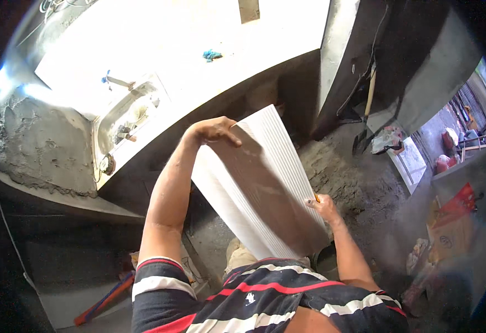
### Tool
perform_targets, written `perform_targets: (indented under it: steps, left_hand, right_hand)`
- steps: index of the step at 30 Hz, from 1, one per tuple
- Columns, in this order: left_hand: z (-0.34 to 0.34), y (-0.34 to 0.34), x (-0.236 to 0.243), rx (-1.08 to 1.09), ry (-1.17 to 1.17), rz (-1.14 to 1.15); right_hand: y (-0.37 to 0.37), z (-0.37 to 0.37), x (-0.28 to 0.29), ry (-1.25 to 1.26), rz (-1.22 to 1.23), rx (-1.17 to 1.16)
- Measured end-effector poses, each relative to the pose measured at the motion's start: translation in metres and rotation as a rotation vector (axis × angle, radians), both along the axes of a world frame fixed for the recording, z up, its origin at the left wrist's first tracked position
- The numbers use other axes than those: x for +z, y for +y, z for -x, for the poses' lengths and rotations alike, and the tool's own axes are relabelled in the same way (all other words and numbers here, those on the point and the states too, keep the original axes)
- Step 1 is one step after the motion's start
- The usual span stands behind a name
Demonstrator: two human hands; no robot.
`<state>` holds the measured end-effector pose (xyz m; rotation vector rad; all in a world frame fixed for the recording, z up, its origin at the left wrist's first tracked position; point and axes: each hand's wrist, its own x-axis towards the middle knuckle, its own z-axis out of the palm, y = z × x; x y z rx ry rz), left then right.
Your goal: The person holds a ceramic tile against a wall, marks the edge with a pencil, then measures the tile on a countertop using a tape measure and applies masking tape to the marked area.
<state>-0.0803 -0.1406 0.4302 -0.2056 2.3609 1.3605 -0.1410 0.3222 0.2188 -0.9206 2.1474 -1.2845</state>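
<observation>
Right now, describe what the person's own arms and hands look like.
The left hand and right hand are gloveless, and both forearms are uncovered. The short sleeves belong to a dark shirt with white and red stripes and a small white emblem.

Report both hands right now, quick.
Left hand: closed on the ribbed white panel, near its upper end.
Right hand: closed on the panel's right edge, a thin orange item at its fingers.

Ribbed, faintly glossy panel [265,186], rough matt cement-like surface [43,141], soft cloth shirt [237,302], smooth wooden-looking shovel handle [371,93]
</observation>
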Motion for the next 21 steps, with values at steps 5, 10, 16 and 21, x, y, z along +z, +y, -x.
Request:
perform_targets:
  steps: [5, 10, 16, 21]
  left_hand:
    - [0.021, -0.002, -0.016, 0.015, -0.117, -0.055]
    - [0.015, -0.014, -0.027, 0.029, -0.134, -0.100]
    - [0.002, -0.023, -0.030, 0.030, -0.159, -0.051]
    - [-0.015, -0.020, -0.031, 0.077, -0.084, -0.040]
  right_hand:
    - [-0.001, 0.005, -0.033, -0.176, -0.159, -0.067]
    - [-0.013, 0.001, -0.026, -0.224, -0.124, -0.012]
    - [-0.019, 0.004, -0.009, -0.242, -0.279, 0.050]
    - [-0.021, 0.001, -0.017, -0.238, -0.166, 0.055]
